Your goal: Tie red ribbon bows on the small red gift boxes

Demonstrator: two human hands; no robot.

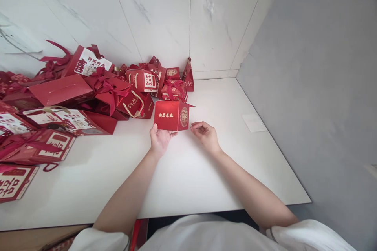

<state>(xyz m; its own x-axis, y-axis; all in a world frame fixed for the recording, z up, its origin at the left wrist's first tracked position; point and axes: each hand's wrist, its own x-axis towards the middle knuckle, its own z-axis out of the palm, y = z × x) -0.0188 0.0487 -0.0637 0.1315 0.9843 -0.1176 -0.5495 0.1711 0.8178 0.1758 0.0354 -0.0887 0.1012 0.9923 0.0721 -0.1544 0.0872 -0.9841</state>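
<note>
A small red gift box (171,115) with gold characters on its front stands on the white table (188,172). My left hand (159,138) grips the box from below at its lower left corner. Just right of the box, my right hand (205,133) hovers with its fingers loosely curled and nothing in them, a small gap away from the box.
A large heap of red gift boxes and bags (88,94) with ribbons and rope handles covers the table's left and back. A white slip of paper (253,122) lies near the right edge. A marble wall stands behind and a grey wall (318,86) to the right.
</note>
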